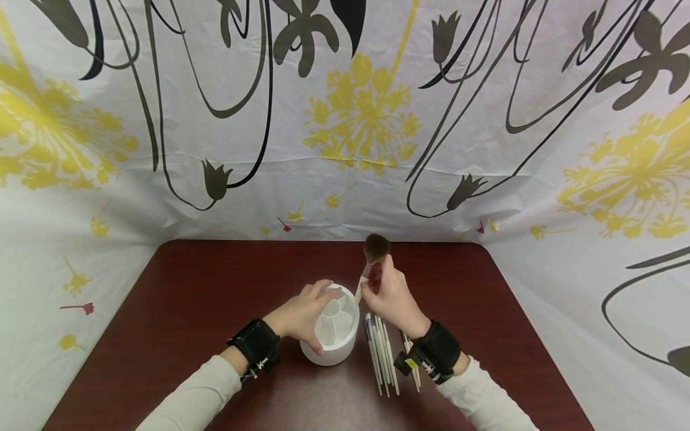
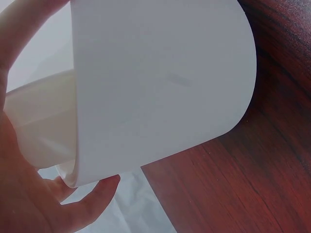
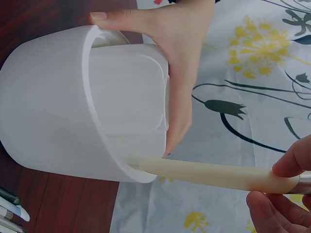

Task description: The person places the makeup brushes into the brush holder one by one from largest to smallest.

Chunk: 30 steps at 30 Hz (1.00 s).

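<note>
A round white brush holder [image 1: 335,355] with a divided insert stands upright on the table. Spread across its top, my left hand [image 1: 302,311] grips the rim, thumb at the near side and fingers toward the far side. In the left wrist view the holder's smooth outer wall [image 2: 160,97] fills the middle. My right hand [image 1: 398,302] pinches a makeup brush [image 1: 376,248], its fluffy brown bristles upward. In the right wrist view the pale handle [image 3: 214,175] slants down to the holder's rim, its tip inside the edge; which compartment it meets is hidden.
Several thin pale-handled brushes [image 1: 381,359] lie side by side right of the holder. More brushes [image 1: 415,371] lie partly hidden under my right wrist. The dark red table [image 1: 215,287] ends at a white flower-printed curtain [image 1: 345,197] behind and at both sides.
</note>
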Motion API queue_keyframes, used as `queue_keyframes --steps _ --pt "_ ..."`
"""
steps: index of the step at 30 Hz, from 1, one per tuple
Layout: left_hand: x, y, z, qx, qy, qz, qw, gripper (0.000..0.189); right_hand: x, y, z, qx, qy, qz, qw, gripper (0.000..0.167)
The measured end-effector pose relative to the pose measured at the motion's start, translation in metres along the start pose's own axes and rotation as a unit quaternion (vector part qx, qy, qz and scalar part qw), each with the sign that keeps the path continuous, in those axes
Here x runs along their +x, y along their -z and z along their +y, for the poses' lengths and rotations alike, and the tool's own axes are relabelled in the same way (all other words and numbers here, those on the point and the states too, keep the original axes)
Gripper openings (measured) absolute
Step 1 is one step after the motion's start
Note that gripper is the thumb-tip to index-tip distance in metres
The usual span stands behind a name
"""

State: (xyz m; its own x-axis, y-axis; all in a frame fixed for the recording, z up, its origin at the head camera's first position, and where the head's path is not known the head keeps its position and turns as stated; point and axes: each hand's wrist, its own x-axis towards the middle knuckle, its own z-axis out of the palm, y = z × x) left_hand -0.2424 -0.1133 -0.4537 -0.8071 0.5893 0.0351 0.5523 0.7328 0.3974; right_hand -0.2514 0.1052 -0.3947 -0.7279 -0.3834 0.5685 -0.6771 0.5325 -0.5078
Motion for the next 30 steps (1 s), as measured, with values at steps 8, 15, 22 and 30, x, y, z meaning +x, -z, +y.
queue_keyframes --steps 8,15,22,30 --pt "0.001 -0.001 -0.002 0.011 -0.001 -0.003 0.9999 0.118 -0.001 -0.009 0.001 0.012 0.007 -0.022 0.9997 0.048" --pt "0.001 -0.001 -0.002 0.008 0.001 -0.005 1.0 0.117 -0.003 -0.018 0.009 0.005 0.029 -0.029 0.9991 0.047" --pt "0.001 -0.001 -0.002 0.011 0.0 -0.006 0.9999 0.117 -0.008 -0.025 0.014 0.001 0.027 -0.036 0.999 0.049" --pt "0.0 -0.002 -0.003 0.012 -0.001 -0.004 0.9999 0.118 -0.015 -0.033 0.017 -0.002 0.014 -0.057 0.9983 0.044"
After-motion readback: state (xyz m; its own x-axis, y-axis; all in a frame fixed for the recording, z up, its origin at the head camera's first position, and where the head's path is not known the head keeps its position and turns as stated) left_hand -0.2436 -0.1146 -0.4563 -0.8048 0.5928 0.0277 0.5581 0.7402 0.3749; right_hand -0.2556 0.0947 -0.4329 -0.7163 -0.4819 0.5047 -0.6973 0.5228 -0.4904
